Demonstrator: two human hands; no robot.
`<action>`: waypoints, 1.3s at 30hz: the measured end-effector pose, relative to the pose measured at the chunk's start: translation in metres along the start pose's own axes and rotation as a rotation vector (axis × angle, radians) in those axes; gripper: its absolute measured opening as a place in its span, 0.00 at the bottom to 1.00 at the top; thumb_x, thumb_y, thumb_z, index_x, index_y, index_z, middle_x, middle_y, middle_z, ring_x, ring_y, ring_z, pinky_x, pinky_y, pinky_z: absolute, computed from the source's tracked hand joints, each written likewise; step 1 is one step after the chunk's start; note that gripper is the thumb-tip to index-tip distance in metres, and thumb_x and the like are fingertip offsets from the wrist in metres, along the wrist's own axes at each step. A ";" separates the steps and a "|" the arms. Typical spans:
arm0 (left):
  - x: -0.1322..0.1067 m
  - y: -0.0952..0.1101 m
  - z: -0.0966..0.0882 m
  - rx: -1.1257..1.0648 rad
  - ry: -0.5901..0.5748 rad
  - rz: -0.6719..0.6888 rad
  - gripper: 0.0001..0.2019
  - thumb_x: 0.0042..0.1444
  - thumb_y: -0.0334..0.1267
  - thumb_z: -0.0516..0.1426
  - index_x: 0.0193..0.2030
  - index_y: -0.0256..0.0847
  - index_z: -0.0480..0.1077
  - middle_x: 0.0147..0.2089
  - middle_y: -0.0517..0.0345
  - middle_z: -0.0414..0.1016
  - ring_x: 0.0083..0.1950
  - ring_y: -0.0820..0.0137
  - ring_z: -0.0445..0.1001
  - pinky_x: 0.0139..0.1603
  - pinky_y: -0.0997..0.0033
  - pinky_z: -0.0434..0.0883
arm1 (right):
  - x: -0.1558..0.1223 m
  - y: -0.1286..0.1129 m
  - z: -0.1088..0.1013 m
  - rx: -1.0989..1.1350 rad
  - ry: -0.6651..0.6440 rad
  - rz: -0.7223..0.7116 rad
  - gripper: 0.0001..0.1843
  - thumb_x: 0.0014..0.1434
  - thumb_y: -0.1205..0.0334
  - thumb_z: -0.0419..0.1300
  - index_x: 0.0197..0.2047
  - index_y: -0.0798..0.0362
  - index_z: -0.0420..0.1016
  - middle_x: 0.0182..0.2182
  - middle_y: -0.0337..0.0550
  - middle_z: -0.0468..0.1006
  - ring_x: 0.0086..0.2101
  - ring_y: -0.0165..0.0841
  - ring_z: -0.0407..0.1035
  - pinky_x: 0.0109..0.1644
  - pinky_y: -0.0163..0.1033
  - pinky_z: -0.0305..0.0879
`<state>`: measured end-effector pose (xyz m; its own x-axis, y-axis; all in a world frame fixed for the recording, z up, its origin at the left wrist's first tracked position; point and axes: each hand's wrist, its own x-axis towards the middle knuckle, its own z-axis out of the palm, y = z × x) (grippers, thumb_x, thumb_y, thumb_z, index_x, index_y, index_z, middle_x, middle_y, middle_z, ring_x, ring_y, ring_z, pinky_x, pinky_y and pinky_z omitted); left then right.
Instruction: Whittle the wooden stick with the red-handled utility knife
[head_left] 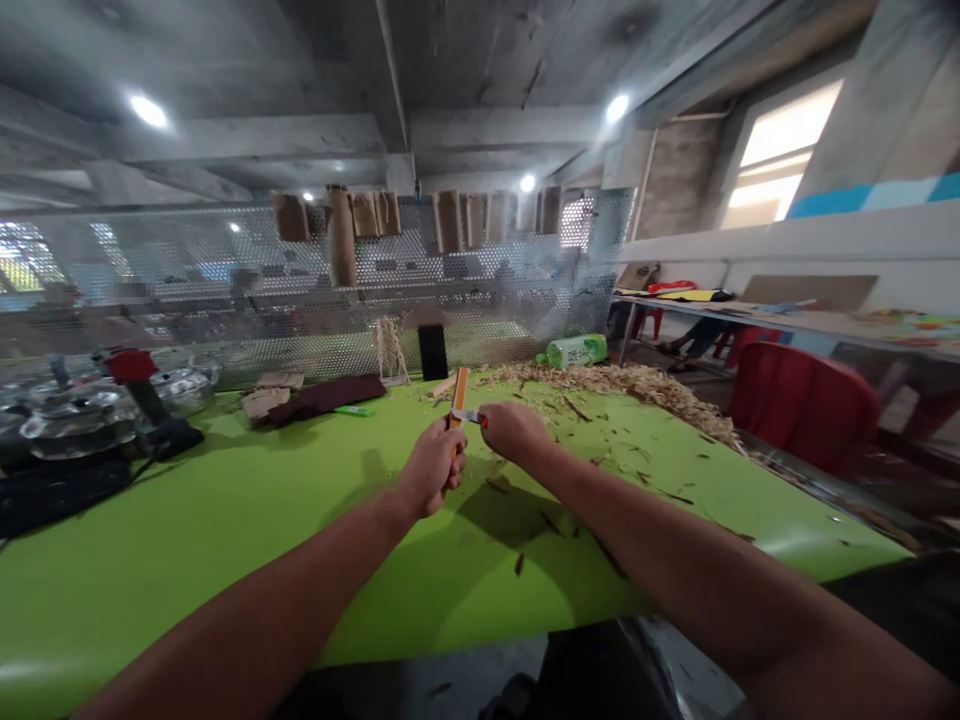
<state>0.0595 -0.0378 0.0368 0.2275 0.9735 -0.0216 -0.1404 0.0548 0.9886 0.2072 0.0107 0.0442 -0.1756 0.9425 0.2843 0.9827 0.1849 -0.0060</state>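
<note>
Above the green table, my left hand is closed around a short wooden stick that points upward. My right hand is closed on a small knife with an orange handle. Its blade lies against the stick just above my left fingers. Both hands are held near the middle of the table, close together.
A heap of wood shavings spreads over the table's far right, with a green bottle behind it. Dark cloth, a black block and metal lids lie at the back left. A red chair stands to the right. A mesh screen backs the table.
</note>
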 end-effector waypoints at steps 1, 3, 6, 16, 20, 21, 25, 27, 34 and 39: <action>-0.001 0.001 0.001 0.006 0.004 -0.007 0.06 0.54 0.33 0.53 0.34 0.43 0.57 0.23 0.72 0.55 0.15 0.83 0.50 0.14 0.81 0.47 | 0.000 0.001 0.000 -0.006 0.009 0.004 0.19 0.65 0.61 0.48 0.45 0.51 0.80 0.38 0.53 0.82 0.39 0.39 0.77 0.41 0.37 0.66; -0.004 0.003 0.003 0.025 0.011 -0.022 0.05 0.54 0.32 0.52 0.34 0.43 0.57 0.22 0.72 0.54 0.14 0.83 0.49 0.14 0.81 0.47 | 0.001 0.003 0.000 -0.012 0.020 0.009 0.19 0.65 0.60 0.48 0.45 0.51 0.81 0.38 0.53 0.82 0.39 0.39 0.77 0.40 0.37 0.66; -0.006 0.005 0.004 0.041 0.012 -0.023 0.04 0.55 0.33 0.52 0.35 0.43 0.57 0.22 0.72 0.54 0.14 0.83 0.48 0.14 0.81 0.47 | 0.003 0.006 0.000 -0.010 0.034 0.009 0.19 0.65 0.60 0.48 0.45 0.51 0.80 0.38 0.54 0.82 0.39 0.40 0.77 0.40 0.37 0.66; -0.025 0.003 0.008 0.125 -0.120 -0.029 0.10 0.61 0.37 0.51 0.48 0.41 0.62 0.23 0.70 0.58 0.15 0.81 0.50 0.13 0.81 0.51 | 0.025 0.046 0.003 0.087 0.047 0.213 0.20 0.64 0.62 0.48 0.47 0.53 0.80 0.41 0.57 0.82 0.41 0.41 0.77 0.41 0.38 0.67; -0.036 0.000 0.013 0.143 -0.336 -0.005 0.20 0.62 0.44 0.53 0.58 0.39 0.60 0.23 0.70 0.60 0.15 0.81 0.51 0.13 0.80 0.55 | 0.034 0.092 -0.001 0.158 -0.020 0.485 0.20 0.62 0.64 0.50 0.50 0.59 0.80 0.44 0.63 0.80 0.44 0.44 0.77 0.40 0.38 0.67; -0.035 -0.001 0.012 0.122 -0.323 -0.006 0.20 0.62 0.44 0.53 0.59 0.39 0.60 0.23 0.70 0.59 0.15 0.80 0.51 0.13 0.80 0.54 | 0.035 0.098 -0.002 0.158 -0.017 0.503 0.21 0.61 0.64 0.50 0.51 0.59 0.79 0.45 0.63 0.80 0.45 0.44 0.76 0.40 0.39 0.67; -0.014 -0.005 0.001 0.062 -0.155 -0.020 0.13 0.60 0.38 0.52 0.51 0.40 0.62 0.22 0.71 0.58 0.16 0.80 0.50 0.13 0.81 0.52 | 0.033 0.080 -0.002 0.168 0.024 0.424 0.21 0.62 0.62 0.49 0.52 0.53 0.79 0.45 0.57 0.81 0.43 0.41 0.76 0.41 0.37 0.67; -0.003 -0.006 -0.004 0.052 -0.092 -0.008 0.06 0.58 0.36 0.52 0.42 0.41 0.62 0.21 0.71 0.55 0.15 0.81 0.49 0.13 0.81 0.50 | 0.027 0.056 0.000 0.161 0.039 0.316 0.20 0.63 0.60 0.49 0.50 0.51 0.80 0.43 0.55 0.82 0.42 0.40 0.76 0.41 0.36 0.66; 0.003 -0.005 -0.002 0.095 0.029 0.017 0.04 0.55 0.35 0.52 0.34 0.44 0.58 0.21 0.72 0.54 0.15 0.81 0.50 0.13 0.81 0.48 | 0.001 0.003 0.000 0.059 0.014 0.019 0.19 0.63 0.61 0.48 0.44 0.50 0.81 0.37 0.52 0.82 0.37 0.39 0.76 0.40 0.37 0.65; 0.005 -0.006 -0.002 0.099 0.033 0.035 0.04 0.55 0.34 0.52 0.37 0.44 0.59 0.20 0.72 0.54 0.15 0.80 0.50 0.13 0.81 0.48 | -0.004 -0.003 -0.001 0.018 0.005 -0.027 0.19 0.63 0.62 0.48 0.44 0.51 0.80 0.38 0.53 0.82 0.37 0.38 0.77 0.40 0.37 0.66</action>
<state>0.0594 -0.0325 0.0301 0.1922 0.9813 0.0103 -0.0511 -0.0004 0.9987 0.2053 0.0058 0.0439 -0.2017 0.9358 0.2890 0.9764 0.2153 -0.0158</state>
